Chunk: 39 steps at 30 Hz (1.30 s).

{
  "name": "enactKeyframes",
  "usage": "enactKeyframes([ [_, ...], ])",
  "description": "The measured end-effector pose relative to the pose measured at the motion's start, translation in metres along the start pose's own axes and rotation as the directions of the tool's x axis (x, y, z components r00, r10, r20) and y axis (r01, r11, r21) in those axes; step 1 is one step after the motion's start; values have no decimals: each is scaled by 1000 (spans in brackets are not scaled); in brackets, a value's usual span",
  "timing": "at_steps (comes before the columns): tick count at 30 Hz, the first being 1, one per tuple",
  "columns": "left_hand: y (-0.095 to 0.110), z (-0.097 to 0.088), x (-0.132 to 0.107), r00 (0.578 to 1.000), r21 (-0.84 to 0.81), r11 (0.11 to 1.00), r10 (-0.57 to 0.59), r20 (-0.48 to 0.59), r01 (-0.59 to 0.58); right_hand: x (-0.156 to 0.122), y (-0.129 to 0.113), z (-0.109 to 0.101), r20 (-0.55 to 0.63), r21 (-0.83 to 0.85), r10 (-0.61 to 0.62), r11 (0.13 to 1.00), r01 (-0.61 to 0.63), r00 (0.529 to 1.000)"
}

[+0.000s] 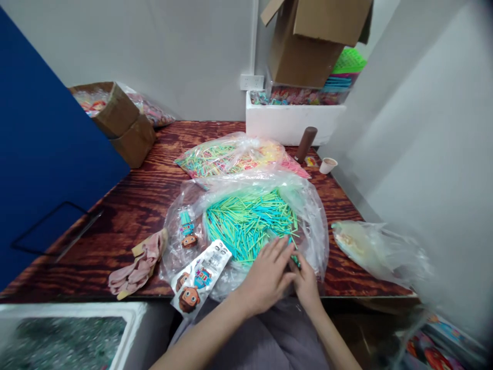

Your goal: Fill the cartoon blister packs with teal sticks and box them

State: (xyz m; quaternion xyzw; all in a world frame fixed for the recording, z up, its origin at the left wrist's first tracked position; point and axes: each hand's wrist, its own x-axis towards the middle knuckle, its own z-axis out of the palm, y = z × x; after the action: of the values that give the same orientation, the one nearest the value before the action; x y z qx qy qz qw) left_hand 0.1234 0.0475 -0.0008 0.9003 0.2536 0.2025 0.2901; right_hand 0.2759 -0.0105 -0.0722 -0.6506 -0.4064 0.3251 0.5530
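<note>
A clear plastic bag [314, 216] lies spread open on the table, with a heap of thin green and blue sticks [250, 218] in it. My left hand [271, 270] reaches over the heap's near edge, fingers stretched out, its thumb beside my right hand. Closed fingers of my right hand [307, 285] grip a small bunch of sticks [296, 260], mostly hidden, with only the green-blue ends showing. Left of my hands, a printed packet [202, 277] with cartoon faces rests on the bag's edge. A filled small packet [187, 228] lies behind it.
Behind stands another bag of multicoloured sticks [231, 156]. A pink cloth scrunchie-like bundle [138, 264] is at left. Farther off are a brown cylinder [307, 144], a paper cup [328, 165] and a white foam box [285, 123]. A crumpled plastic bag [377, 249] sits right; a foam bin [134, 313] stands below left.
</note>
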Motion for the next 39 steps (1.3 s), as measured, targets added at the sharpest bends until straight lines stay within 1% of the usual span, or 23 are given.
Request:
enactKeyframes([
  [2,-16,-19,-25,982,16,993,-111,-150,114,-1,1,-3,11,-82,-12,997,13,1000],
  [3,-25,-28,-40,958,34,982,-176,-228,188,-2,0,-4,13,-103,-8,995,9,1000],
  [5,-42,-40,-74,871,89,929,-298,-391,358,-3,-4,-3,0,-121,7,993,-7,1000],
  [6,-49,-42,-89,818,123,885,-354,-453,450,-3,-7,-1,-12,-126,15,992,-16,1000],
  [7,-54,-42,-103,788,159,846,-382,-483,508,-4,-11,1,-26,-129,19,991,-23,999],
  [8,-58,-39,-115,772,195,816,-395,-497,543,-5,-15,4,-39,-129,20,991,-25,999],
  [9,-59,-36,-124,773,231,796,-400,-492,559,-6,-18,8,-49,-127,16,992,-22,999],
  [11,-62,-34,-137,795,278,789,-386,-468,547,-8,-22,14,-40,-121,7,993,-12,999],
  [13,-68,-44,-147,784,282,784,-375,-495,553,-10,-19,17,-34,-118,20,993,-23,999],
  [14,-74,-54,-153,753,275,766,-377,-538,580,-10,-15,17,-40,-117,33,992,-37,999],
  [16,-92,-80,-167,642,260,675,-406,-650,690,-9,-4,16,-74,-106,58,992,-66,996],
  [18,-112,-104,-183,519,264,501,-479,-708,824,-6,5,15,-79,-94,60,993,-67,995],
  [19,-122,-113,-189,492,289,421,-536,-686,860,-5,8,15,-72,-99,55,993,-62,996],
  [21,-139,-123,-198,510,378,344,-614,-602,860,-3,9,16,-59,-128,39,991,-47,997],
  [22,-145,-125,-201,530,418,335,-637,-561,845,-3,9,17,-60,-142,33,989,-42,998],
  [25,-157,-127,-210,568,433,377,-646,-510,819,-5,4,20,-71,-157,20,987,-31,997],
  [27,-162,-128,-221,552,392,391,-638,-536,833,-5,1,21,-75,-163,9,986,-22,997],
  [30,-169,-130,-239,485,380,309,-650,-585,872,-6,-2,23,-69,-179,-4,984,-8,998],
  [31,-171,-130,-244,488,398,297,-657,-574,868,-6,-2,23,-65,-184,-7,983,-5,998],
  [34,-170,-130,-247,592,450,395,-639,-492,801,-6,-1,24,-60,-198,-10,980,-2,998],
  [35,-169,-129,-245,608,458,409,-625,-490,789,-6,-1,24,-61,-201,-9,980,-3,998],
  [36,-167,-129,-242,604,461,400,-616,-505,792,-5,-1,24,-61,-201,-6,980,-6,998],
  [39,-162,-131,-233,537,448,310,-607,-586,839,-6,-1,24,-56,-190,-2,982,-9,998],
])
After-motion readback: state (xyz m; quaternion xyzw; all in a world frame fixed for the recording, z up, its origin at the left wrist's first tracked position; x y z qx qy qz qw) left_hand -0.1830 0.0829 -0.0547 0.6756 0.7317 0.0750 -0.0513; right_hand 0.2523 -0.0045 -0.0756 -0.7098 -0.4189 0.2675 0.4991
